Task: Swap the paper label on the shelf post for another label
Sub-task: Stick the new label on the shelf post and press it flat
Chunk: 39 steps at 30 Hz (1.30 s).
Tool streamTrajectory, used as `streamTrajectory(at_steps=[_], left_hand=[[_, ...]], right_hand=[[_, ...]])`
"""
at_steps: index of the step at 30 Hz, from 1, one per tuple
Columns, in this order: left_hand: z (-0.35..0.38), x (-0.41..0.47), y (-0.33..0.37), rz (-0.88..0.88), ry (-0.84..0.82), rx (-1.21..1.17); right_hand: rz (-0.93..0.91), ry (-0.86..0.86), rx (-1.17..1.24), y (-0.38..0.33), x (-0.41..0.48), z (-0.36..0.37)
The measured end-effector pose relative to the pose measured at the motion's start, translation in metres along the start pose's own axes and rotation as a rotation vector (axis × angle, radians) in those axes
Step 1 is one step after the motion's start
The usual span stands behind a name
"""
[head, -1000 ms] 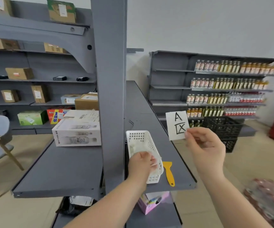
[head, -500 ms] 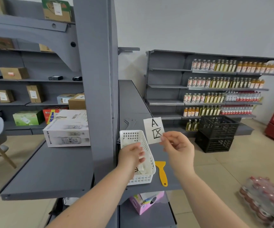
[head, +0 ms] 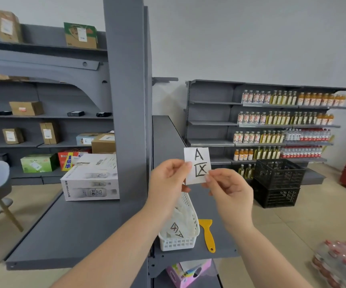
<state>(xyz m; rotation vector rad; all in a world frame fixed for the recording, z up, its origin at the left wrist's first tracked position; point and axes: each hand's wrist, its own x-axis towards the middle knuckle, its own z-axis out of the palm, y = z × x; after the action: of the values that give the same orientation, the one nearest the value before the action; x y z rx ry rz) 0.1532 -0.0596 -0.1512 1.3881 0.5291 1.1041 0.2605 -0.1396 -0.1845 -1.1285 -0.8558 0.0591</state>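
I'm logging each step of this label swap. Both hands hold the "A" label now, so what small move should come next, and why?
Probably carry the paper label leftward to the shelf post. Left hand and right hand pinch its edges, and the post face looks bare.

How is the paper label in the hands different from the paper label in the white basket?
The label in the hands is flat and upright; the label in the basket lies crumpled and tilted. The left hand and right hand pinch the first by its edges; nothing holds the second, which rests in the white basket. The first reads plainly; the second's marks are hard to read. Both are white paper with dark handwriting.
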Motion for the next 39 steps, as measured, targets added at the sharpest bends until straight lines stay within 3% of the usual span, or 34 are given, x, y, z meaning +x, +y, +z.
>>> streamTrajectory(at_steps=[7,16,30,39], left_hand=[[-0.011,0.0,0.035,0.152,-0.014,0.028],[-0.033,0.006,0.072,0.258,0.023,0.065],[-0.086,0.019,0.128,0.357,0.102,0.223],[-0.102,0.045,0.163,0.582,0.227,0.607]], right_hand=[[-0.091,-0.052,0.03,-0.053,0.021,0.004],[0.072,-0.355,-0.115,-0.109,0.062,0.034],[-0.132,-0.394,-0.224,-0.15,0.075,0.099],[-0.333,-0.277,-0.309,-0.164,0.089,0.132]])
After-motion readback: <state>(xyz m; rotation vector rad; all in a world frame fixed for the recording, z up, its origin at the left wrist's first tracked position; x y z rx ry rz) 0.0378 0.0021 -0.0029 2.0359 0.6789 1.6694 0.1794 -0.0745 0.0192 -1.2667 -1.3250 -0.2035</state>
